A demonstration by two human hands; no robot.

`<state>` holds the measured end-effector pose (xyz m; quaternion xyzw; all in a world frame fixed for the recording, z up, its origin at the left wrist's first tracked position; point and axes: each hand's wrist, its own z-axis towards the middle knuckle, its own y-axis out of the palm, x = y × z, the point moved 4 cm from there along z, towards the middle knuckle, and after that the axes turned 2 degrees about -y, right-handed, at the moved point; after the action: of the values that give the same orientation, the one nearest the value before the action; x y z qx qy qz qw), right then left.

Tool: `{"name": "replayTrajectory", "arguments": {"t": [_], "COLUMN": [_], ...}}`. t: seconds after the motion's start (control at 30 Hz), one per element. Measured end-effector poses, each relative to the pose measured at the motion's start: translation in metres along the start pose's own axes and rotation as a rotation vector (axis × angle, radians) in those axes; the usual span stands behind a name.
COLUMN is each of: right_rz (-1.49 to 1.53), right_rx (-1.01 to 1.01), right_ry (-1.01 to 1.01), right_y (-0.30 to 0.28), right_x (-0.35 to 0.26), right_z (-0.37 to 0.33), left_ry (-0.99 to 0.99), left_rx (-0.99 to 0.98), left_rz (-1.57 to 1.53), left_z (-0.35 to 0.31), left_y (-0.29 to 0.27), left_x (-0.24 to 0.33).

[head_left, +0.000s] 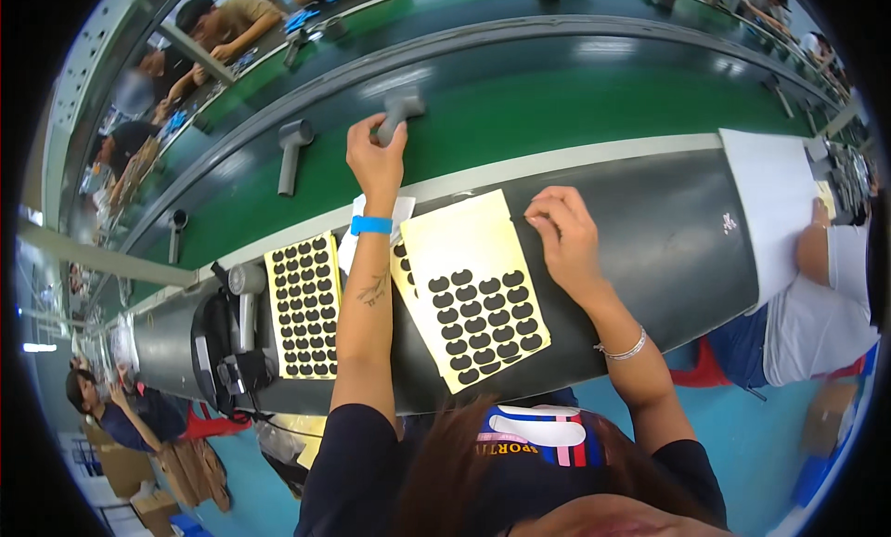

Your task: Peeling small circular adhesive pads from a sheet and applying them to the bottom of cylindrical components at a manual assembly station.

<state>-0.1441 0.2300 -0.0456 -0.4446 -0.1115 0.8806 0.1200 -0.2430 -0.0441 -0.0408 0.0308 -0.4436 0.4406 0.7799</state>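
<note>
My left hand (376,156) reaches out over the green conveyor belt. Its fingers are closed on the handle of a grey hair dryer housing (406,103), whose round head points away from me. Above the dark worktop, my right hand (564,229) hangs beside the upper right edge of a pale yellow sticker sheet (464,231). Thumb and fingertips are pinched together there; whatever is between them is too small to make out. Rows of black oval stickers fill the lower part of that sheet. A second sheet lies partly hidden beneath it.
Left of my forearm lie a fuller sticker sheet (304,307) and a grey hair dryer (245,305) beside a black strap-like bundle (212,347). Another grey dryer housing (290,156) rests on the belt (520,119). A white cloth (770,198) covers the worktop's right end, near a seated co-worker.
</note>
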Motion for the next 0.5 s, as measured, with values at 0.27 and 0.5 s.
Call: {"name": "replayTrajectory", "arguments": {"t": [0.27,0.5], "right_rz": [-0.026,-0.065], "right_rx": [-0.047,-0.019], "right_ry": [-0.036,0.017], "right_y": [0.0,-0.005], "right_x": [-0.008,-0.007], "right_z": [-0.005,0.004], "left_ry": [0.204,0.157], "left_rx": [-0.219,-0.209], "left_rz": [-0.306,-0.377], "left_z": [-0.042,-0.09], "left_y": [-0.069,-0.109], "left_x": [0.112,0.133]}}
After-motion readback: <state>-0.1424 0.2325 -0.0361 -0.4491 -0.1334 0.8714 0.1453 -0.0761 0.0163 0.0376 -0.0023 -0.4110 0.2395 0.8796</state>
